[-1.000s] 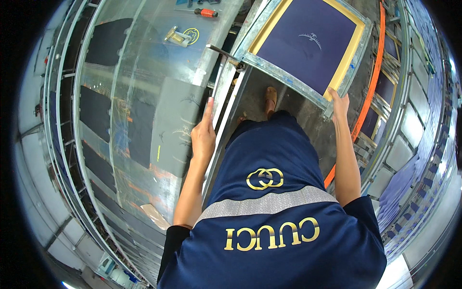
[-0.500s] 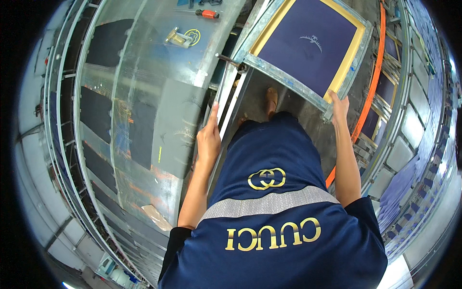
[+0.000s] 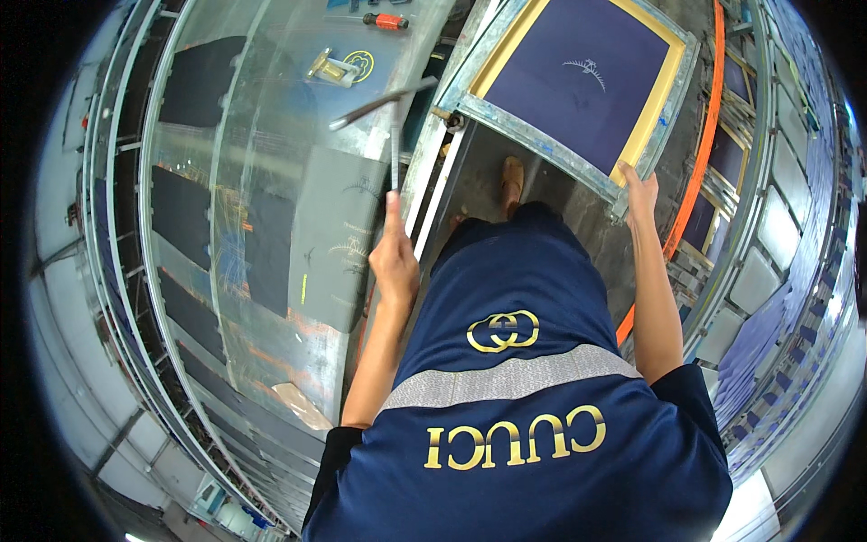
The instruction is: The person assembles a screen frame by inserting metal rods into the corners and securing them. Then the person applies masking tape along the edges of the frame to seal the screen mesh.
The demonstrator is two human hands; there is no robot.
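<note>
My left hand (image 3: 395, 262) is closed around the shaft of a T-shaped metal tool (image 3: 395, 144), index finger stretched along it. The tool's crossbar is at the far end, over the table's edge; whether it is a hammer or a T-handle wrench I cannot tell. My right hand (image 3: 640, 194) grips the near right corner of a screen printing frame (image 3: 551, 149). Dark purple mesh fills this frame, with a yellow inner border and a small pale crest-like design. The frame is tilted beside the table, above the floor.
On the long glassy table (image 3: 271, 135) at left lie dark fabric pieces (image 3: 181, 212), a grey printed panel (image 3: 334, 239), a red-orange handled tool (image 3: 386, 21) and a clear-and-brass fitting (image 3: 330, 69). An orange rail (image 3: 700, 181) runs along the right, with more screens (image 3: 727, 163) beyond.
My left hand has swung the T-shaped tool away from the frame's left corner, leftward over the table edge. My right hand stays on the frame's corner.
</note>
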